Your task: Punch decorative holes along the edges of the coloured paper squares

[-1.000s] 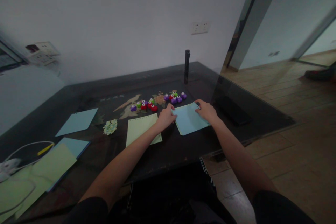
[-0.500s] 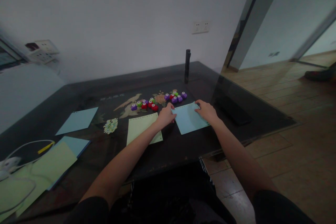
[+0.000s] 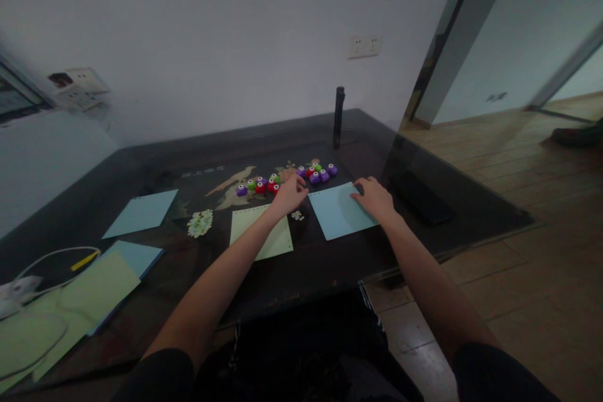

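Left hand (image 3: 288, 194) has come off the blue sheet (image 3: 340, 211) since a second ago and now sits over the near end of the row of small punches (image 3: 284, 176), fingers loosely curled at the red ones; can't tell if it grips any. Right hand (image 3: 375, 198) lies flat, fingers spread, on the sheet's right edge, pressing not pinching. Blue sheet lies flat on the dark table (image 3: 330, 264), just this side of the punches. A few paper bits (image 3: 297, 216) now show left of it, where the hand was. Green sheet (image 3: 260, 233) lies left of the blue one, a heap of punched scraps (image 3: 198, 223) further left, then another blue sheet (image 3: 141, 212). Far left of that: stacked green and blue paper (image 3: 85, 292) with a white cable (image 3: 42, 264). Black post (image 3: 338, 117) stands behind the punches. White wall with a socket plate (image 3: 363, 46); wood floor (image 3: 518, 157) to the right of the table.
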Motion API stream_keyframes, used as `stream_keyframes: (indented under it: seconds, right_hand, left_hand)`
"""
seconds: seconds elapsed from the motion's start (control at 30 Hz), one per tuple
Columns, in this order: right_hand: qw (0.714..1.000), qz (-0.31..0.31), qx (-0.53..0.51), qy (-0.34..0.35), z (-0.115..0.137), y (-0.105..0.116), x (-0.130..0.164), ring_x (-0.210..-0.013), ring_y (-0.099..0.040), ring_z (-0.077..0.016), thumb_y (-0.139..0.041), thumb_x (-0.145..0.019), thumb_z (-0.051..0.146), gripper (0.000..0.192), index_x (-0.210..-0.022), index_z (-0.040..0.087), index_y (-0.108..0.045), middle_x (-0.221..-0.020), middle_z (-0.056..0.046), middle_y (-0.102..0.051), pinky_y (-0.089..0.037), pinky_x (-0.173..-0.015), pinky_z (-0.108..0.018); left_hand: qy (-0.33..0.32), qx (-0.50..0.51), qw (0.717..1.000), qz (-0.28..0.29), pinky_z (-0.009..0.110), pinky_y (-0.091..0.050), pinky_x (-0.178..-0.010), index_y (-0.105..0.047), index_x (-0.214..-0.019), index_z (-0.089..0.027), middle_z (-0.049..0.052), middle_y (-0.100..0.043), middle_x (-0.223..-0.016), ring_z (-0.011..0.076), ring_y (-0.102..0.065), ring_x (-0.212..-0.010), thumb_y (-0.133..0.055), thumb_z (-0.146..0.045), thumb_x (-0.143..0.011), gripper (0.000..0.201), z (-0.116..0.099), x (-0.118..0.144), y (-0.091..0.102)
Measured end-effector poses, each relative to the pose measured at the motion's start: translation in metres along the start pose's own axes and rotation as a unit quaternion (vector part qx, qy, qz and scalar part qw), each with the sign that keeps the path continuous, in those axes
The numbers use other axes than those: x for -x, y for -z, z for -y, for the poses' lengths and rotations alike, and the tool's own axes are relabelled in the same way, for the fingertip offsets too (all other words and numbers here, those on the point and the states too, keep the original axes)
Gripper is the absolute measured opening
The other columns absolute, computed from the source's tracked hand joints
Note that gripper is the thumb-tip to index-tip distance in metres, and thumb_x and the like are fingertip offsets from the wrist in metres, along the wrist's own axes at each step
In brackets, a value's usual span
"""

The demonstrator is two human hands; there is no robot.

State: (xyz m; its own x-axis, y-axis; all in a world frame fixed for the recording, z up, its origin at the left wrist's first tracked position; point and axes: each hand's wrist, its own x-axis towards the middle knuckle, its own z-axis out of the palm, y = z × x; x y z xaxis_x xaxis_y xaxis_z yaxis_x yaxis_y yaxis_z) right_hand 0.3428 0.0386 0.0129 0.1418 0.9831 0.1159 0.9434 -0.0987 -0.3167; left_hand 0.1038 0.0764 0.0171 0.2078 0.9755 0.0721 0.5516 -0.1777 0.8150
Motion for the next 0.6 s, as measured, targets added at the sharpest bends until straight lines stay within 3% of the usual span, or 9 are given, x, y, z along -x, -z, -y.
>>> stream_keyframes:
  seconds: [0.13,0.27,0.6]
  right_hand:
    - [1.000,-0.008,-0.017,-0.002,0.001,0.003,0.000,-0.093,-0.059,-0.0242,-0.057,-0.083,0.035,0.026,-0.106,0.025,-0.060,-0.109,-0.008,-0.057,-0.043,-0.068,-0.031]
    - [1.000,0.003,-0.024,0.008,0.001,0.002,-0.002,-0.092,-0.058,-0.0239,-0.058,-0.082,0.032,0.026,-0.106,0.023,-0.060,-0.106,-0.008,-0.060,-0.043,-0.068,-0.031]
    - [0.999,-0.001,-0.041,0.023,-0.002,-0.001,-0.004,-0.088,-0.058,-0.0207,-0.062,-0.078,0.027,0.028,-0.106,0.022,-0.061,-0.100,-0.007,-0.061,-0.041,-0.068,-0.029]
  left_hand:
    - [0.030,0.042,0.999,0.004,0.024,-0.046,-0.055,-0.050,-0.095,-0.018,0.002,-0.061,-0.084,0.0123,-0.059,-0.060,-0.059,-0.013,-0.073,0.024,0.000,-0.001,0.003]
    - [-0.009,0.014,1.000,-0.019,0.028,-0.049,-0.065,-0.052,-0.090,-0.018,0.007,-0.060,-0.100,0.0146,-0.060,-0.071,-0.060,-0.014,-0.071,0.021,0.003,0.000,-0.002]
    - [-0.058,-0.069,0.996,-0.007,0.033,-0.050,-0.079,-0.054,-0.096,-0.017,0.007,-0.064,-0.103,0.0182,-0.063,-0.083,-0.054,-0.007,-0.070,0.028,-0.002,0.003,-0.007]
